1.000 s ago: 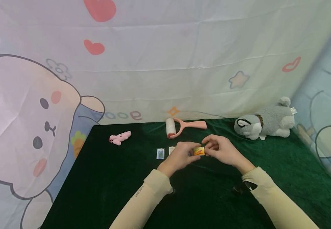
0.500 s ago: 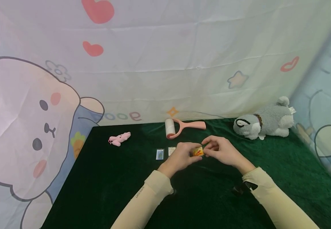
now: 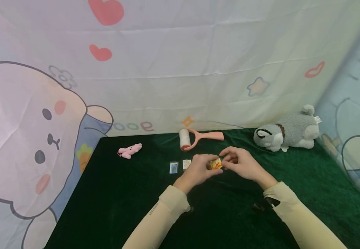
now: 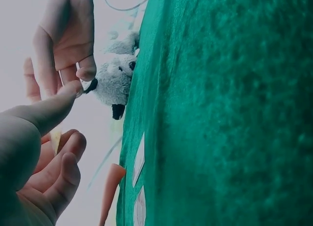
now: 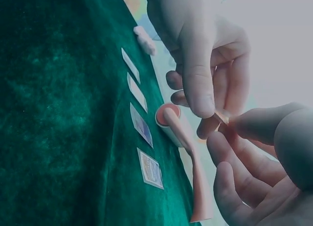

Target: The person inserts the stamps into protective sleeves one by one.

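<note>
A small yellow card (image 3: 216,163) with a red picture is held up above the table between both hands. My left hand (image 3: 197,169) grips its left side between thumb and fingers. At its right edge my right hand (image 3: 241,163) pinches with thumb and forefinger, the other fingers loosely curled. The right wrist view shows the card (image 5: 221,117) nearly edge-on at the meeting fingertips, so whether it is one card or several cannot be told. Beneath the hands, several small picture cards lie in a row, including a blue one (image 3: 173,167) and a cream one (image 3: 186,164).
A lint roller (image 3: 185,139) with a pink handle lies behind the hands. To the left is a small pink plush toy (image 3: 130,151), and a grey plush animal (image 3: 287,133) lies at the back right. Dark green cloth (image 3: 121,207) covers the table, with a printed curtain behind.
The yellow card has tilted slightly between the fingertips, and my left hand has shifted a little. The right hand stays nearly in place. Nothing on the table has moved.
</note>
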{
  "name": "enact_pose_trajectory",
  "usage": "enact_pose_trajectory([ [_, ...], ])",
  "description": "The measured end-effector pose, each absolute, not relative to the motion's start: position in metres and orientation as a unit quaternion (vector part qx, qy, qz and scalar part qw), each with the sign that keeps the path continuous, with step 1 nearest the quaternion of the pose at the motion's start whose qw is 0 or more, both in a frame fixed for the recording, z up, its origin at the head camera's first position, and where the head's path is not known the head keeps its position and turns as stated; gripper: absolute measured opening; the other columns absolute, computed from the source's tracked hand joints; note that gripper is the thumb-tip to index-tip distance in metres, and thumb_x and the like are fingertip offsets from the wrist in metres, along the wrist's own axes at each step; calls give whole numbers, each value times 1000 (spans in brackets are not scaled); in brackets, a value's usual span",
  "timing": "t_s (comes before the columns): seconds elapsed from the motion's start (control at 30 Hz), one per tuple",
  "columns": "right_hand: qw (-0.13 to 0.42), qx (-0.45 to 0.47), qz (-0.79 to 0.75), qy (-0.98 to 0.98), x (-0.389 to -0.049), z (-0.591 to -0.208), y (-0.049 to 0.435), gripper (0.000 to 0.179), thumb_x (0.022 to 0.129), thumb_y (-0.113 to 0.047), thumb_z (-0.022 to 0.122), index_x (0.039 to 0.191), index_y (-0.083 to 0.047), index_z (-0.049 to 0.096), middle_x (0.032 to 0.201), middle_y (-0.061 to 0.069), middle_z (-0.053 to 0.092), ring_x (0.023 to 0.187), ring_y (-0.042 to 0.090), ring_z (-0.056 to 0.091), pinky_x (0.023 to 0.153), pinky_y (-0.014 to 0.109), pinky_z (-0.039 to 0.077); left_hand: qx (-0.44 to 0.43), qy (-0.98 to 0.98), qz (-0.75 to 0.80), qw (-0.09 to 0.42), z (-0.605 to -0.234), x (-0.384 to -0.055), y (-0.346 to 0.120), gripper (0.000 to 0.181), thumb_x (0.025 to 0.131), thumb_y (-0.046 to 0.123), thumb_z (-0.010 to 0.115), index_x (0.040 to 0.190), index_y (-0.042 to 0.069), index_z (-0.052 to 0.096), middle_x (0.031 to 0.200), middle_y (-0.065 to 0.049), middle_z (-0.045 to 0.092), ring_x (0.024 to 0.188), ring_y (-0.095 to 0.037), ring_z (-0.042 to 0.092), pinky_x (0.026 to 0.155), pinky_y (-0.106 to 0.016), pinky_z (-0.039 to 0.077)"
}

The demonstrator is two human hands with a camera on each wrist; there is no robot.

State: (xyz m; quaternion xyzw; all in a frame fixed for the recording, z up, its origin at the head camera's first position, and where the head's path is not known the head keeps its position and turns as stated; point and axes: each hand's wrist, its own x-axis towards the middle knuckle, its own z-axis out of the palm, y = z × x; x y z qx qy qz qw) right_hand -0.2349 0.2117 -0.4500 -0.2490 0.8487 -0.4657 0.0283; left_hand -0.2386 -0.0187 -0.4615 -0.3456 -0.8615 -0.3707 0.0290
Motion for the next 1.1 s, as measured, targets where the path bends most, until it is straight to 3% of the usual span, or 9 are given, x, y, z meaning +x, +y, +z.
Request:
enact_pose_trajectory([
  [0.27, 16, -246, -458, 854, -237, -453, 219, 23, 103, -9, 68, 125, -4, 66, 98, 4, 76, 81, 16, 72, 71, 32, 58, -333, -846, -417, 25, -467, -242, -14, 18, 105, 25, 68, 116, 13, 77, 107, -1, 78, 75, -8, 64, 65, -19, 53],
  [0.4, 18, -239, -463, 853, -236, -452, 223, 23, 103, -12, 68, 125, -6, 66, 100, 6, 76, 82, 25, 74, 69, 33, 58, -306, -844, -441, 19, -469, -245, -13, 13, 103, 22, 71, 108, 14, 79, 105, 1, 77, 78, -9, 65, 69, -21, 54],
  [0.53, 10, -217, -467, 857, -235, -451, 229, 24, 103, -11, 68, 126, -4, 65, 103, 13, 77, 84, 35, 73, 67, 33, 57, -279, -841, -464, 16, -470, -249, -9, 12, 101, 24, 74, 105, 15, 80, 100, 3, 75, 78, -9, 63, 70, -22, 53],
  [0.7, -2, -192, -467, 863, -233, -448, 236, 24, 104, -12, 67, 126, -2, 65, 106, 21, 75, 85, 37, 73, 67, 33, 55, -241, -848, -472, -8, -470, -256, -2, 12, 101, 26, 74, 103, 15, 80, 97, 5, 75, 78, -11, 64, 66, -24, 53],
  [0.87, 5, -180, -469, 864, -235, -449, 239, 24, 104, -12, 67, 126, -4, 65, 107, 22, 74, 86, 36, 73, 69, 34, 56, -203, -864, -461, -22, -472, -263, 7, 12, 100, 25, 75, 101, 15, 80, 95, 4, 76, 82, -11, 65, 69, -26, 54],
  [1.1, 14, -179, -472, 863, -236, -453, 239, 25, 104, -12, 66, 127, -4, 64, 108, 23, 74, 88, 41, 72, 67, 36, 56, -146, -883, -443, -47, -478, -269, 21, 11, 96, 23, 80, 97, 12, 79, 85, 4, 75, 73, -7, 66, 65, -26, 54],
])
